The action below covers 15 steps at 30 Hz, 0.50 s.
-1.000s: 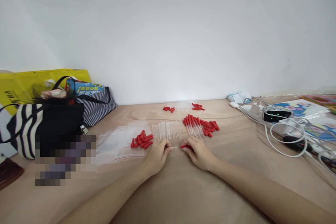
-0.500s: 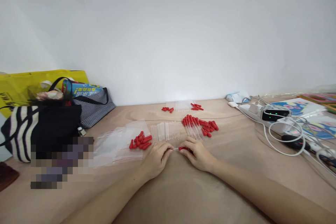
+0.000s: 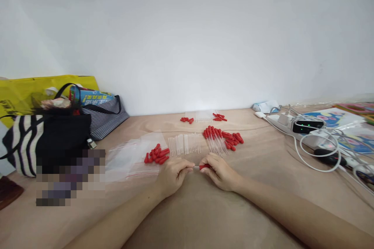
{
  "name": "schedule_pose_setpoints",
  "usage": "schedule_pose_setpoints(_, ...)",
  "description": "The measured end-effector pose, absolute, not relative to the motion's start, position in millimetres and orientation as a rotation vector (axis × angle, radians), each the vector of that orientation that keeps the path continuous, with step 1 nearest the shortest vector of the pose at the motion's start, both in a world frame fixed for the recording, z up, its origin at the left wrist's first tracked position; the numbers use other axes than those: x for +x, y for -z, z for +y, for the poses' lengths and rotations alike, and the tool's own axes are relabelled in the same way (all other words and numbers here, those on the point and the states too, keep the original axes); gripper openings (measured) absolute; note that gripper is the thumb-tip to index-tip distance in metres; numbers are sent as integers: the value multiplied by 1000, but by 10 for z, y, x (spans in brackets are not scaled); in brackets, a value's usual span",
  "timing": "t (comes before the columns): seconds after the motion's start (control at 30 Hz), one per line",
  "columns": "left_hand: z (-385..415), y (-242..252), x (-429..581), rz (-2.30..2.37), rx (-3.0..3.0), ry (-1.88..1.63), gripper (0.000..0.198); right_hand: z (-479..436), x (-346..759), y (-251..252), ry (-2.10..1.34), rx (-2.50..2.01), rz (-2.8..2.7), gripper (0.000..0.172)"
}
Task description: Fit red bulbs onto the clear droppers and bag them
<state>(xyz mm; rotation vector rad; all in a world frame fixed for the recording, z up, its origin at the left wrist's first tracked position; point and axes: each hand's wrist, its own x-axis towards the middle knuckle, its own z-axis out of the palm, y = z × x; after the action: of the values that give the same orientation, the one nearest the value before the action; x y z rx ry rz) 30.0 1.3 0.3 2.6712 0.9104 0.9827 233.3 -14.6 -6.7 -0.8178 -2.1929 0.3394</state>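
Note:
Between thumb and fingers, my left hand pinches a thin clear dropper tube. My right hand grips a red rubber bulb, and the tube's right end meets the bulb's mouth. How deep the tube sits inside cannot be seen. Just beyond my hands lies a row of clear tubes. To its right, several droppers with red bulbs lie side by side, next to a pile of loose red bulbs. Another heap of red bulbs rests left of the tubes.
Clear zip bags lie at the left. Near the wall are more tubes flanked by small red bulbs. Striped bags stand at far left. A power strip with white cables and printed sheets occupy the right.
Both hands keep nearly the same place, tube and bulb still end to end. The right fingers have shifted slightly on the bulb. The view has tilted a little.

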Motion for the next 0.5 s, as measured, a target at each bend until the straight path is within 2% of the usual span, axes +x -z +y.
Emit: schedule_pose_setpoints(0.5, -19, 43, 332, 899, 2811, -935, 23, -112, 2339, 111, 14, -870, -2336, 16)
